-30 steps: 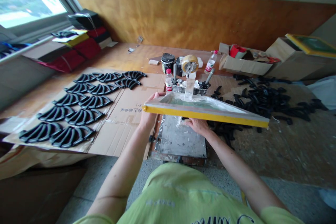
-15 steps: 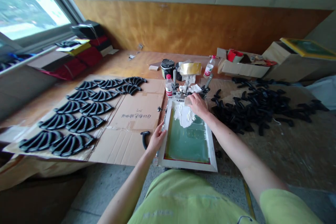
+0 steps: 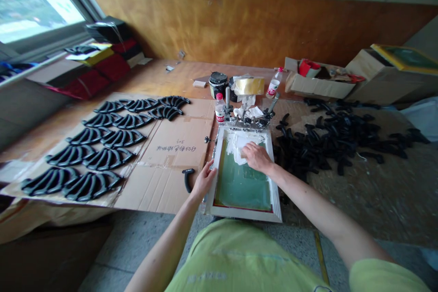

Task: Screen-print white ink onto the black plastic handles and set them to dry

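Note:
A framed screen (image 3: 243, 187) with a green mesh lies in front of me, its far end at a metal clamp (image 3: 244, 123). White paste (image 3: 234, 143) covers the far part of the mesh. My right hand (image 3: 256, 157) is closed over the paste, its fingers bent together; whatever it holds is hidden. My left hand (image 3: 205, 178) rests at the frame's left edge, its fingers partly hidden, and I cannot make out whether it grips anything. One curved black piece (image 3: 188, 180) lies on the cardboard just left of that hand.
Fanned rows of black pieces (image 3: 111, 138) cover the cardboard (image 3: 164, 164) at left. A heap of black pieces (image 3: 328, 137) lies at right. Behind the clamp stand two bottles (image 3: 220, 110) and a dark tub (image 3: 218, 86). An open carton (image 3: 318, 86) stands at the back right.
My right hand has moved toward me over the mesh, from the frame's far end to the near part of the paste. My left hand has stayed at the frame's left edge.

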Demonstrator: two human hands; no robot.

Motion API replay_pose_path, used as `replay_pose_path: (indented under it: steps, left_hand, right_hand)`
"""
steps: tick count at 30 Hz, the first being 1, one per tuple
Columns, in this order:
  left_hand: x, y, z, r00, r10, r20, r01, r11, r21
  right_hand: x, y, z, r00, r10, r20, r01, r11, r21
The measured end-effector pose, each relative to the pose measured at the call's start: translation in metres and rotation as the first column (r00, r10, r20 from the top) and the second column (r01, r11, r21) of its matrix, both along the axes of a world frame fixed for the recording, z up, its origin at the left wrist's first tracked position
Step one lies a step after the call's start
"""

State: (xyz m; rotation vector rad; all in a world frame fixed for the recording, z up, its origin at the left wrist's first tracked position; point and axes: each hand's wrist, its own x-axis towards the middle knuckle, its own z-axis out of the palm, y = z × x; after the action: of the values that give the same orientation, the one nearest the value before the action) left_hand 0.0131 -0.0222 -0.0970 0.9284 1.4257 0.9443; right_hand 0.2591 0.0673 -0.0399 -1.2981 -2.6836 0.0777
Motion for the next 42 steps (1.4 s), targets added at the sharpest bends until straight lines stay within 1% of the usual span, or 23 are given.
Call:
replay_pose_path:
  steps: [3,5,8,10,14,15,17,19,22,25,27,29,30,31,32,33,35,36,37,39,40,41,42]
  left_hand:
    - [0.0,0.0,-0.002,1.0,-0.003,-0.015,0.003,1.0,0.003]
    - [0.0,0.0,-0.004,1.0,-0.002,-0.023,0.003,1.0,0.016]
    - [0.001,0.0,-0.006,1.0,0.004,-0.023,-0.003,0.999,0.042]
    - [0.001,0.0,-0.004,1.0,0.007,-0.023,-0.006,0.999,0.044]
    - [0.004,-0.001,0.003,0.999,0.024,-0.025,-0.023,0.999,0.034]
    - [0.005,-0.001,0.005,0.999,0.027,-0.018,-0.026,0.999,0.029]
    - [0.005,-0.001,0.013,1.0,0.03,0.001,-0.03,0.999,0.016]
    - [0.004,-0.002,0.025,0.999,0.03,0.016,-0.03,1.0,0.001]
    - [-0.002,-0.001,0.056,0.999,0.013,0.035,-0.013,1.0,0.009]
    - [-0.003,0.008,0.096,0.999,0.012,0.051,-0.014,0.999,0.043]
    - [0.002,0.021,0.121,0.994,0.053,0.097,-0.066,0.988,0.139]
    - [0.012,0.039,0.141,0.978,0.086,0.187,-0.135,0.956,0.262]
    - [0.017,0.049,0.147,0.966,0.091,0.242,-0.164,0.939,0.301]
    - [0.022,0.058,0.152,0.953,0.091,0.288,-0.184,0.931,0.316]
    - [0.026,0.065,0.153,0.941,0.094,0.325,-0.2,0.93,0.309]
    - [0.03,0.069,0.15,0.927,0.117,0.355,-0.229,0.929,0.291]
    - [0.038,0.068,0.136,0.903,0.182,0.39,-0.292,0.925,0.244]
    - [0.043,0.061,0.125,0.898,0.194,0.395,-0.289,0.937,0.197]
    - [0.049,0.051,0.112,0.901,0.182,0.395,-0.247,0.961,0.121]
    - [0.062,0.027,0.084,0.91,0.098,0.403,-0.071,0.994,-0.082]
    - [0.068,0.014,0.071,0.905,0.062,0.421,0.011,0.985,-0.17]
    - [0.072,0.002,0.06,0.898,0.051,0.437,0.06,0.97,-0.236]
    - [0.073,-0.009,0.05,0.893,0.063,0.446,0.071,0.958,-0.277]
  right_hand:
    - [0.012,-0.016,0.005,0.982,0.19,-0.022,-0.191,0.981,-0.033]
    - [0.018,-0.014,0.011,0.973,0.226,-0.033,-0.228,0.972,-0.064]
    - [0.017,-0.003,0.013,0.992,0.11,-0.057,-0.112,0.993,-0.036]
    - [0.012,-0.002,0.008,0.996,0.052,-0.067,-0.05,0.999,0.019]
    - [0.011,-0.017,-0.006,0.983,0.157,-0.093,-0.156,0.988,0.016]
    - [0.012,-0.017,-0.006,0.98,0.159,-0.122,-0.161,0.987,-0.001]
    - [0.011,-0.007,0.001,0.977,0.087,-0.197,-0.094,0.995,-0.024]
    - [0.007,0.016,0.013,0.965,-0.042,-0.259,0.035,0.999,-0.034]
    - [0.009,0.061,0.036,0.933,-0.211,-0.292,0.212,0.977,-0.03]
    - [0.041,0.09,0.049,0.863,-0.327,-0.385,0.36,0.933,0.014]
    - [0.074,0.093,0.046,0.748,-0.452,-0.485,0.515,0.857,-0.005]
    - [0.1,0.083,0.031,0.616,-0.603,-0.507,0.654,0.75,-0.097]
    - [0.107,0.075,0.02,0.579,-0.661,-0.478,0.687,0.711,-0.151]
    - [0.109,0.064,0.007,0.578,-0.691,-0.434,0.687,0.699,-0.2]
    - [0.106,0.053,-0.006,0.62,-0.684,-0.385,0.651,0.722,-0.235]
    - [0.098,0.042,-0.018,0.693,-0.634,-0.344,0.578,0.773,-0.261]
    - [0.074,0.018,-0.035,0.853,-0.441,-0.28,0.382,0.892,-0.24]
    - [0.06,0.007,-0.04,0.898,-0.363,-0.248,0.317,0.925,-0.21]
    - [0.046,-0.005,-0.042,0.921,-0.318,-0.224,0.284,0.943,-0.171]
    - [0.018,-0.029,-0.039,0.921,-0.315,-0.229,0.302,0.949,-0.093]
    - [0.007,-0.041,-0.036,0.918,-0.3,-0.258,0.294,0.954,-0.063]
    - [-0.003,-0.053,-0.033,0.928,-0.238,-0.288,0.236,0.971,-0.04]
    - [-0.01,-0.063,-0.031,0.941,-0.134,-0.311,0.133,0.991,-0.026]
